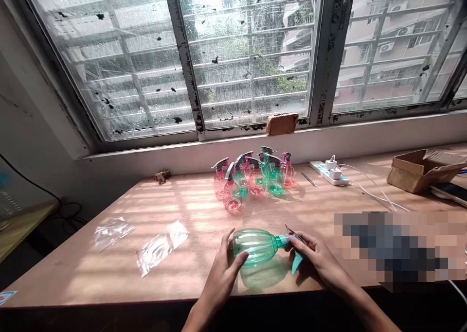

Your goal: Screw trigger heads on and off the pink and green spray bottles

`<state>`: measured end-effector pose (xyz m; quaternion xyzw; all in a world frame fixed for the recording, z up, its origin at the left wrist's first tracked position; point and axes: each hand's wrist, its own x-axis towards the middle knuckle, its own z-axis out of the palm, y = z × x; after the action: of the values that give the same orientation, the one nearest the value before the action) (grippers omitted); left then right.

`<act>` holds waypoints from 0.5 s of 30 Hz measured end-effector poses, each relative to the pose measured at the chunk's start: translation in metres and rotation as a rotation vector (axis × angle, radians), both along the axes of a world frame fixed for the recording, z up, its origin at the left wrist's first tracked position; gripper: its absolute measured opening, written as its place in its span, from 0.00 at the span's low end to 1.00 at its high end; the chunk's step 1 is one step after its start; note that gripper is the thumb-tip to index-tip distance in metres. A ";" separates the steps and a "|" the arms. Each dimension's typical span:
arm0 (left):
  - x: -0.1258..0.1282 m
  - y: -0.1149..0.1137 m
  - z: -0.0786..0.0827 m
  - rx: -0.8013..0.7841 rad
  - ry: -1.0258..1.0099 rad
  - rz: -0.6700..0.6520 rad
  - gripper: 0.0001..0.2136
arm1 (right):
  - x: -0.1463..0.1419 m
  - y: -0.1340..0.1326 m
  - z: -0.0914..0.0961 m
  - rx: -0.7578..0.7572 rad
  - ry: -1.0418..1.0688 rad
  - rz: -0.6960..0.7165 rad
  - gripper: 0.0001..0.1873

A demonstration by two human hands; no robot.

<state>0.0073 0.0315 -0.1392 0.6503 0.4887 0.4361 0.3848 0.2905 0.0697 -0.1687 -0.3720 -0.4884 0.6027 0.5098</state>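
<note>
A clear green spray bottle (257, 247) lies sideways in the air just over the table's front edge, held between both hands. My left hand (226, 261) wraps round its base, thumb along the near side. At the neck, my right hand (310, 254) grips the spray head, whose teal trigger (297, 262) points down toward me. The right fingers partly hide the head. Beyond the hands stands a cluster of several upright spray bottles, among them a pink one (232, 196) and a green one (276, 179), with grey and coloured heads.
Two clear plastic bags (162, 247) lie on the wooden table (109, 269) at left. Behind, to the right, are a power strip (328, 173) with plugs and cables, and an open cardboard box (419, 171). A brown block (281, 124) rests on the windowsill. A blurred patch covers the right side.
</note>
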 end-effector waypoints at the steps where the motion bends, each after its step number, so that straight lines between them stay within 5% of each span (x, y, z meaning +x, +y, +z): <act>1: 0.000 0.001 -0.001 -0.028 -0.011 0.024 0.33 | -0.001 0.000 0.001 0.006 -0.002 0.004 0.24; 6: -0.001 0.003 -0.016 0.145 0.049 0.044 0.52 | -0.003 0.001 -0.002 0.022 -0.027 -0.016 0.25; 11: -0.002 0.002 -0.011 0.259 0.128 -0.039 0.30 | -0.001 0.002 -0.006 0.017 -0.031 -0.020 0.25; 15: -0.004 0.004 -0.003 0.199 0.053 0.068 0.33 | 0.001 0.002 -0.003 -0.007 0.036 -0.125 0.25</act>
<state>0.0035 0.0360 -0.1422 0.6796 0.4749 0.4780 0.2902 0.2913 0.0719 -0.1713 -0.3927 -0.4529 0.5780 0.5537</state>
